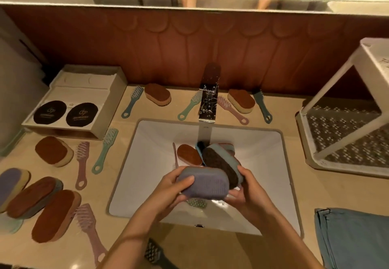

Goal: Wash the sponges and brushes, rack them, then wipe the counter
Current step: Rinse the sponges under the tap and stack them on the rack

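Over the white sink (151,142) my left hand (170,186) and my right hand (244,188) together hold a purple sponge (205,182), one at each end. My right hand's fingers also curl round a blue sponge with a dark scouring face (221,163) that leans behind it. In the basin lie a brown-topped sponge (188,154), a pink brush handle (175,155) and a green brush head (196,203). Water runs from the chrome faucet (208,104) onto the pile.
Several sponges and brushes lie on the beige counter (117,163), left of the sink and along the back wall. A white drying rack (345,125) stands at right, a folded blue cloth (355,239) at front right, a cream box (77,100) at back left.
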Action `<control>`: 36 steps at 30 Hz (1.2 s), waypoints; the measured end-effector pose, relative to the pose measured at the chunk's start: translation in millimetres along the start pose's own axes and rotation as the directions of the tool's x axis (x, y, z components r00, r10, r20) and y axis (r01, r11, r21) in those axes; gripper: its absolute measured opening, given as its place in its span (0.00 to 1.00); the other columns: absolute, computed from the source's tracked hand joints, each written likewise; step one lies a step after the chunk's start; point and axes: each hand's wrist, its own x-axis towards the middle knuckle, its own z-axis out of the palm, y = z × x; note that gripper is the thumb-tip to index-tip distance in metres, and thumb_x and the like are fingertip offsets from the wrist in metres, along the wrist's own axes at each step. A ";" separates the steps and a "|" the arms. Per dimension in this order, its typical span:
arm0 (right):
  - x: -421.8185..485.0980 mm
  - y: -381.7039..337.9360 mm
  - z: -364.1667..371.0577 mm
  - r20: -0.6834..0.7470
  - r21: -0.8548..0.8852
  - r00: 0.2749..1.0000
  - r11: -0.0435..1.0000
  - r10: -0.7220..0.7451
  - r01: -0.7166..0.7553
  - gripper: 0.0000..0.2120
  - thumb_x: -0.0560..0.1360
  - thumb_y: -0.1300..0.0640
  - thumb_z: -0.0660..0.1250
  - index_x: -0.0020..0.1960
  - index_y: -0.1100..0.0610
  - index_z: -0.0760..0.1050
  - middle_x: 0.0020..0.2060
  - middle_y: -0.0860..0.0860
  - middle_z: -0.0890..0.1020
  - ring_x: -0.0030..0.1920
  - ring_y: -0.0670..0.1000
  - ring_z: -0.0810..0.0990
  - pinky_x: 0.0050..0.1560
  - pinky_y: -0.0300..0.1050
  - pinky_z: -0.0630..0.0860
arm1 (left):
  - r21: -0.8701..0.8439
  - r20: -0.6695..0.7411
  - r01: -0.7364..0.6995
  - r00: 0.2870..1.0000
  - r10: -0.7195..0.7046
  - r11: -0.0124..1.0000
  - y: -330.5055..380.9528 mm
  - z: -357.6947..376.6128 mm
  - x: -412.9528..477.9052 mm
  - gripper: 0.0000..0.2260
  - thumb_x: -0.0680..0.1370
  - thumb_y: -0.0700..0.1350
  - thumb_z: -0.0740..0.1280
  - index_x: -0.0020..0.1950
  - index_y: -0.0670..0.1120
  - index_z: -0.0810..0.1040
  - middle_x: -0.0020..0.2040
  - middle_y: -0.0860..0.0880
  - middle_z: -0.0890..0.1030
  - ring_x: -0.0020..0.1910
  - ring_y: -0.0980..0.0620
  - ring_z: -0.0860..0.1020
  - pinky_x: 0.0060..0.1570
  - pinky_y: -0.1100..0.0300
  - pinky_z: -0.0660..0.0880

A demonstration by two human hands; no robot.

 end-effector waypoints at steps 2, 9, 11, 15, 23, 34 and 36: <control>-5.8 0.2 7.3 0.021 0.038 1.000 0.999 0.006 -0.007 0.12 0.78 0.53 0.57 0.56 0.56 0.73 0.55 0.58 0.80 0.60 0.59 0.77 0.53 0.57 0.78 | -0.070 -0.087 -0.034 0.996 0.028 0.997 2.7 1.7 0.2 0.19 0.70 0.46 0.71 0.59 0.45 0.74 0.60 0.42 0.77 0.57 0.50 0.79 0.51 0.58 0.80; -16.5 13.5 44.2 0.078 -0.176 0.967 0.951 -0.244 0.255 0.14 0.79 0.53 0.58 0.62 0.50 0.74 0.52 0.49 0.83 0.53 0.47 0.82 0.49 0.45 0.81 | -0.344 -0.204 -0.181 0.972 0.115 0.921 13.2 21.9 -5.9 0.21 0.76 0.46 0.62 0.69 0.45 0.66 0.64 0.41 0.74 0.61 0.49 0.76 0.60 0.54 0.73; -20.1 17.4 55.7 0.076 -0.273 0.941 0.901 -0.329 0.337 0.15 0.78 0.52 0.58 0.64 0.49 0.73 0.56 0.49 0.82 0.54 0.45 0.81 0.44 0.38 0.79 | -0.408 -0.103 -0.172 0.984 0.143 0.897 20.5 25.3 -11.4 0.26 0.73 0.50 0.62 0.70 0.48 0.65 0.65 0.42 0.74 0.61 0.49 0.76 0.59 0.54 0.75; -25.2 21.5 69.5 0.081 -0.348 0.916 0.850 -0.392 0.395 0.14 0.78 0.53 0.61 0.63 0.48 0.73 0.55 0.50 0.82 0.52 0.45 0.82 0.41 0.35 0.78 | -0.409 0.023 -0.123 0.989 0.145 0.904 29.6 27.9 -18.2 0.29 0.70 0.48 0.66 0.69 0.56 0.63 0.65 0.41 0.74 0.63 0.44 0.75 0.60 0.45 0.74; -36.8 23.8 90.4 0.093 -0.453 0.860 0.747 -0.503 0.486 0.11 0.76 0.55 0.63 0.58 0.45 0.73 0.50 0.46 0.81 0.45 0.37 0.81 0.38 0.30 0.76 | -0.352 -0.044 -0.161 0.987 0.155 0.922 52.2 14.2 -18.7 0.26 0.71 0.46 0.66 0.68 0.52 0.64 0.60 0.40 0.77 0.55 0.43 0.79 0.46 0.49 0.81; -52.0 -3.2 81.2 0.191 -0.696 0.863 0.555 -0.468 0.456 0.10 0.78 0.51 0.59 0.53 0.37 0.74 0.49 0.37 0.80 0.50 0.35 0.78 0.42 0.30 0.74 | -0.001 -0.020 -0.207 0.978 0.207 0.978 77.1 12.0 -17.4 0.19 0.74 0.38 0.68 0.60 0.54 0.68 0.57 0.44 0.77 0.52 0.48 0.80 0.41 0.55 0.80; -55.1 -23.0 76.6 0.198 -0.729 0.853 0.510 -0.483 0.457 0.10 0.79 0.50 0.57 0.54 0.38 0.74 0.50 0.34 0.78 0.51 0.35 0.77 0.44 0.30 0.73 | 0.109 0.046 -0.209 0.978 0.206 0.972 87.3 11.4 -17.3 0.21 0.74 0.40 0.69 0.61 0.58 0.67 0.57 0.46 0.76 0.53 0.48 0.79 0.44 0.55 0.79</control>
